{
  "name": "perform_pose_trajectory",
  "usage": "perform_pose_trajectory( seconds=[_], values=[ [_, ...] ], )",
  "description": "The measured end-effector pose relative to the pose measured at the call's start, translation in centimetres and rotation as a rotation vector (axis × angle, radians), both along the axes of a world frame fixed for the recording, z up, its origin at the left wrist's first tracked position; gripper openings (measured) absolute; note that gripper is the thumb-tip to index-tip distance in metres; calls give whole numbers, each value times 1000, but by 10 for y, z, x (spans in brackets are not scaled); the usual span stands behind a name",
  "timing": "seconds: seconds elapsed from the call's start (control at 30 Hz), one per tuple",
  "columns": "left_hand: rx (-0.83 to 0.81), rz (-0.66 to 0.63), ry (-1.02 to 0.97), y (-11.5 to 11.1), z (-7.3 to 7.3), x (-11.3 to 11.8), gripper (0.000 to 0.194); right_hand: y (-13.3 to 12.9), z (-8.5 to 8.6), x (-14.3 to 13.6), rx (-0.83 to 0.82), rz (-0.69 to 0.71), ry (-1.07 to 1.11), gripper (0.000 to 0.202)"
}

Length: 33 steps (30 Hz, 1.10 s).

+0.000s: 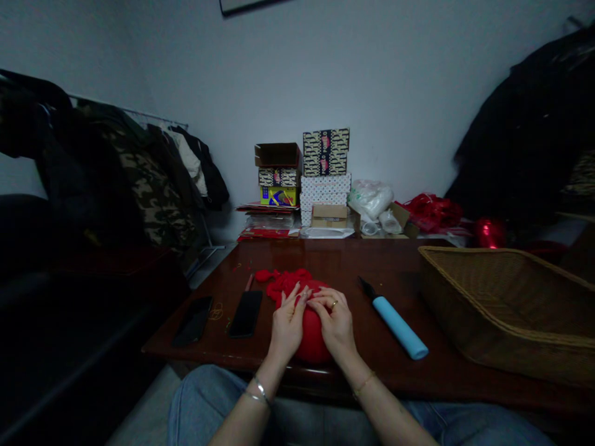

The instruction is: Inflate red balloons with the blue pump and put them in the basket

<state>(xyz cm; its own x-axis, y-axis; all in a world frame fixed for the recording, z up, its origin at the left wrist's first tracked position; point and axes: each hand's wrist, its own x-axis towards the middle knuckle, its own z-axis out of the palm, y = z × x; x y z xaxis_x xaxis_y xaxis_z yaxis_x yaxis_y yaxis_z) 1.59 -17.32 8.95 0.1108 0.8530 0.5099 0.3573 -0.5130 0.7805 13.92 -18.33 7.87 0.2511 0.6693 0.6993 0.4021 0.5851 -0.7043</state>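
A round, inflated red balloon (313,341) rests at the table's front edge, between my forearms. My left hand (290,316) and my right hand (333,314) meet above it, thumbs and fingertips pinched together on its top end. The fingers cover the spot they grip, so the balloon's neck is mostly hidden. Just beyond my fingers lies a heap of limp red balloons (297,277). A light blue hand pump (400,327) with a black nozzle lies to the right of my right hand.
Two dark phones, one nearer (246,314) and one farther left (193,320), lie beside some rubber bands (215,311). A wicker basket (488,322) takes up the table's right end. Stacked boxes (326,192) stand at the back wall; clothes (149,186) hang at left.
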Motion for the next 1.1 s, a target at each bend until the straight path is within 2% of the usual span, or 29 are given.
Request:
perform_pose_trajectory(
  seconds=[0.23,0.4,0.63,0.83,1.0,1.1],
  values=[
    [-38,31,-17,3,-4,-5,34,11,-3,7,-67,-19,169,30],
    [-52,-15,-13,5,-1,-6,33,2,1,7,-87,63,67,15],
    [-56,-68,-8,-2,4,-3,32,-3,6,1,-89,69,10,4],
    [-117,-52,-114,1,1,-5,35,-3,8,1,-118,69,91,16],
    [-122,-85,-175,2,1,-2,33,2,3,-2,-170,26,197,25],
    [-141,-64,-227,2,1,-3,33,7,1,0,-196,4,262,34]
  ],
)
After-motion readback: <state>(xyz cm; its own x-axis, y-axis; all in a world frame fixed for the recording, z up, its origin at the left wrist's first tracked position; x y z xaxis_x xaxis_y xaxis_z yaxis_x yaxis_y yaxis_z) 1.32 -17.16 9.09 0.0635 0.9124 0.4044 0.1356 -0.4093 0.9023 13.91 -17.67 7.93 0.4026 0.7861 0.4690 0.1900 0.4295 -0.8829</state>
